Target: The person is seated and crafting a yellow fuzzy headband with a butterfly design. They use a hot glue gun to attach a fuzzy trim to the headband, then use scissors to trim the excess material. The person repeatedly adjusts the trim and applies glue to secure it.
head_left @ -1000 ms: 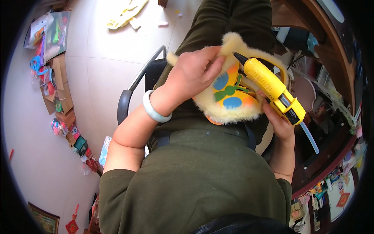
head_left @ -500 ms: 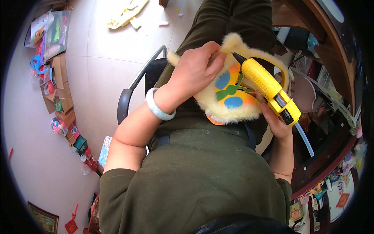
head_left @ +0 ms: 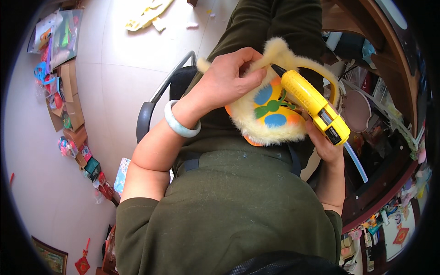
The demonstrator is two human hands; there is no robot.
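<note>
Over my lap is an orange and yellow butterfly-shaped piece [head_left: 293, 118] with blue spots and a green body. Pale yellow fluffy trim [head_left: 270, 133] borders it, and a loose stretch of this trim loops up past its far side. My left hand [head_left: 224, 80] pinches the trim at the piece's upper left edge. In my right hand [head_left: 326, 145] is a yellow hot glue gun [head_left: 311, 94], its black nozzle pointing up and left at the trim close to my left fingertips. A clear glue stick [head_left: 356, 162] sticks out of its back. The right fingers are mostly hidden behind gun and piece.
A chair armrest [head_left: 146, 114] stands left of my legs. Yellow fabric scraps [head_left: 149, 16] lie on the tiled floor ahead. Bags and cardboard [head_left: 71, 87] line the left wall. On the right is a dark wooden desk [head_left: 385, 178] with clutter around it.
The glue gun has shifted slightly left, its nozzle nearer my left fingers. My left thumb and fingers have moved a little along the trim, and the wrist has tilted slightly.
</note>
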